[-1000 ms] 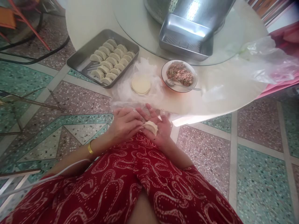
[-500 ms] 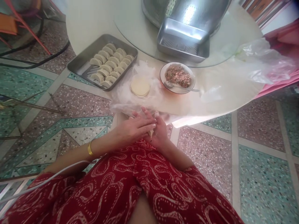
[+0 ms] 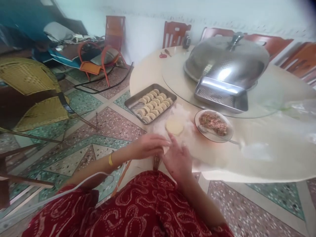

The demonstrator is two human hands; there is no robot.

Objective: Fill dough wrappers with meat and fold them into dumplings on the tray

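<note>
My left hand (image 3: 150,144) and my right hand (image 3: 178,161) meet at the near edge of the round table (image 3: 271,158), above my red patterned lap. The left fingers are closed on a folded dumpling (image 3: 166,149), of which only a pale sliver shows. Beside it I see the back of my right hand, fingers apart, pointing toward a stack of round wrappers (image 3: 174,126) on white plastic. A steel tray (image 3: 130,104) with rows of finished dumplings (image 3: 154,103) lies to the left of the stack. To the right stands a bowl (image 3: 197,119) of minced filling (image 3: 213,122) with a spoon (image 3: 230,141).
A steel dome cover (image 3: 227,61) and an empty metal tray (image 3: 222,95) sit on the glass turntable (image 3: 177,75). A clear plastic bag (image 3: 303,115) lies at the right. Red scissors (image 3: 163,55) lie at the far edge. A yellow wicker chair (image 3: 32,95) and an orange chair (image 3: 96,62) stand to the left.
The view has tilted up, showing the room. Both hands rose from my lap to the table edge. The dumpling left my right palm and is now pinched by my left fingers.
</note>
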